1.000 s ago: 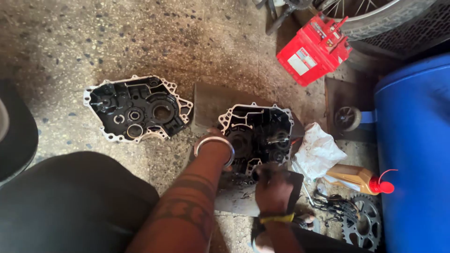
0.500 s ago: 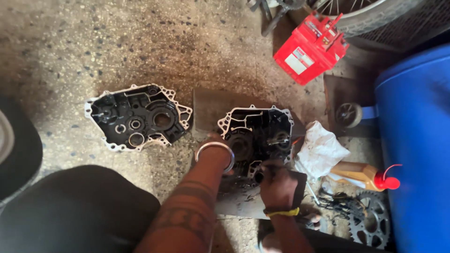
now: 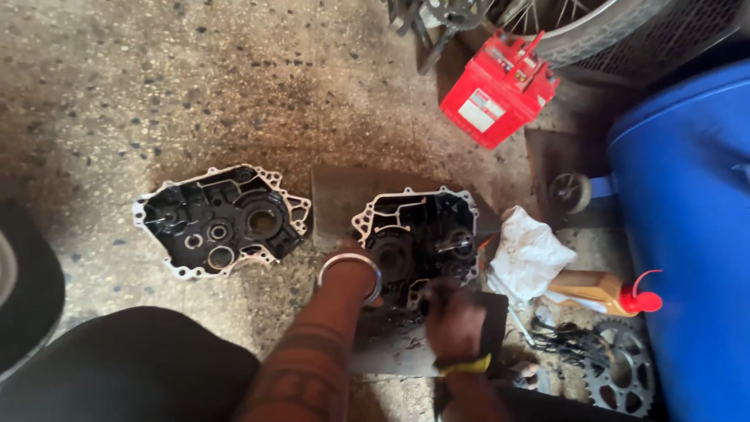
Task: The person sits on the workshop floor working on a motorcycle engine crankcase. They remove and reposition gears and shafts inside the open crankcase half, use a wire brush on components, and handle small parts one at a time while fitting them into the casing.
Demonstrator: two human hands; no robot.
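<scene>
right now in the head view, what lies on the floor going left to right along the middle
left engine case half → right engine case half, with both hands on it → white rag → orange bottle with red cap → blue barrel

We see a speckled concrete floor (image 3: 156, 86), stained dark with oil towards the middle; a blue barrel (image 3: 687, 234) stands at the right edge; a spoked wheel (image 3: 578, 23) leans along the top, in dimmer light.

A single head-worn camera looks steeply down from close above a speckled, oil-stained concrete floor (image 3: 156, 86), the wearer's forearms entering from the bottom edge, a blue plastic drum (image 3: 687, 234) filling the right of the frame.
</scene>
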